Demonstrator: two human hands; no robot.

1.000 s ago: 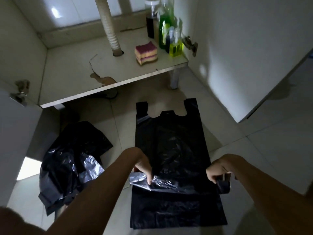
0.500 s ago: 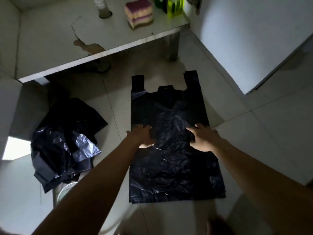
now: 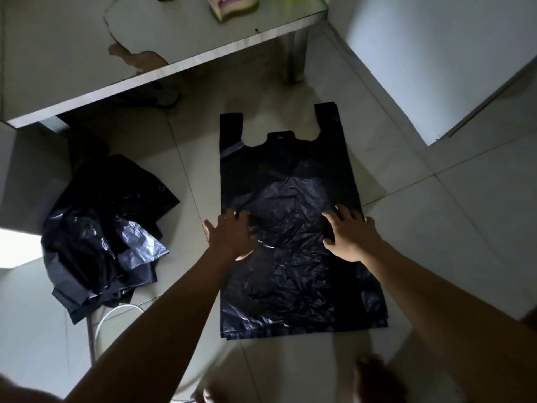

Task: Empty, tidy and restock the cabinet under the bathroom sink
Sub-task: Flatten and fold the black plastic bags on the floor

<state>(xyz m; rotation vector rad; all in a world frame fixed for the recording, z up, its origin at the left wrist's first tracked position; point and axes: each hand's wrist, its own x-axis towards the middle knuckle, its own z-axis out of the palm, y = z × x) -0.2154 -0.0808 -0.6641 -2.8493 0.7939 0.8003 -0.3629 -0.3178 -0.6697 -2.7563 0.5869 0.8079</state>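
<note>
Pressing flat, left hand (image 3: 231, 235) and right hand (image 3: 348, 235) spread open-fingered on the black bag (image 3: 290, 286), lying lengthwise on tile, handles pointing toward the cabinet shelf (image 3: 162, 71).

- Scene is dim overall.
- Brightest patch: floor left of the crumpled black bags (image 3: 98, 234).
- Pale light on the wall far right of them.
- Glare on their creases.
- Frame bottom blurred; edges bowed.

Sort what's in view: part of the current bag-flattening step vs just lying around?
In use:
flat black bag
left hand
right hand

Lying about:
crumpled black bags
sponge
white cord
cabinet shelf
</note>
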